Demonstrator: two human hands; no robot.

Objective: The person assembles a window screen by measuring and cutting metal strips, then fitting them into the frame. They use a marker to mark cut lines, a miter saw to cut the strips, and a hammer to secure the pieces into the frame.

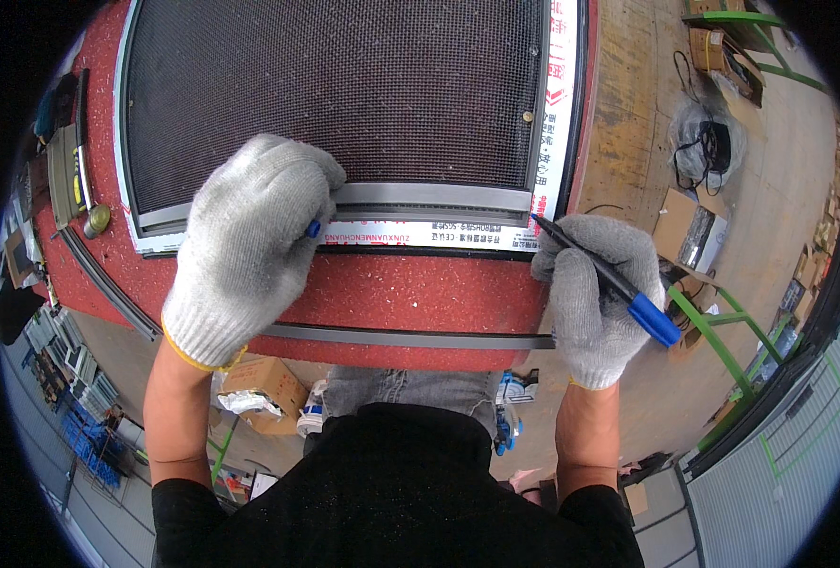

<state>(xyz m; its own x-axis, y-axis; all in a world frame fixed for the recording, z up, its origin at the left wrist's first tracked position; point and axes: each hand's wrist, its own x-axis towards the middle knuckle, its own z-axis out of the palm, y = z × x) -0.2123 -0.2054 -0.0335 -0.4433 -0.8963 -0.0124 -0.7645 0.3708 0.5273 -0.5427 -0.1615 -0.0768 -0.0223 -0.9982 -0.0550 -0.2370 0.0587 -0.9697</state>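
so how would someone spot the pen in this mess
Find the red speckled table bearing the mesh screen frame. At the frame's near right corner, the gloved right hand holds the pen: the only slim black stick with a blue cap.

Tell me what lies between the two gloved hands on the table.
In the head view, between the left hand and right hand run the screen frame's lower rail, bare red tabletop and a grey strip.

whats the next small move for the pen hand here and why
Probably lower the marker tip the last bit onto the frame corner: the right hand aims it there, while the left hand presses on the frame's lower rail.
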